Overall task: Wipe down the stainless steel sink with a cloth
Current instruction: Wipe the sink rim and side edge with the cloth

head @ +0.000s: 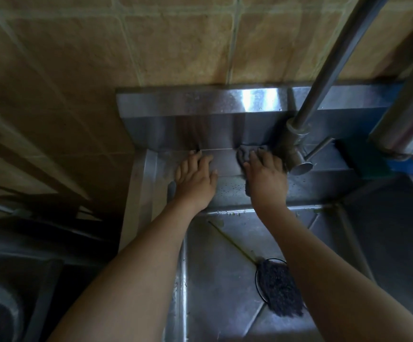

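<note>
The stainless steel sink [225, 287] fills the lower middle, with a flat back ledge and an upright steel splashback [200, 114] behind it. My right hand [264, 174] presses a dark grey cloth [243, 154] flat on the back ledge, just left of the faucet base. The cloth shows past my fingertips and under my palm. My left hand [195, 178] lies flat on the ledge to the left, fingers spread, holding nothing.
A steel faucet [296, 146] with a lever handle rises right of my right hand. A dark scrubber [278, 290] covers the drain in the basin. A green and blue object [373, 161] sits on the ledge at right. Tiled wall behind; another basin lies lower left.
</note>
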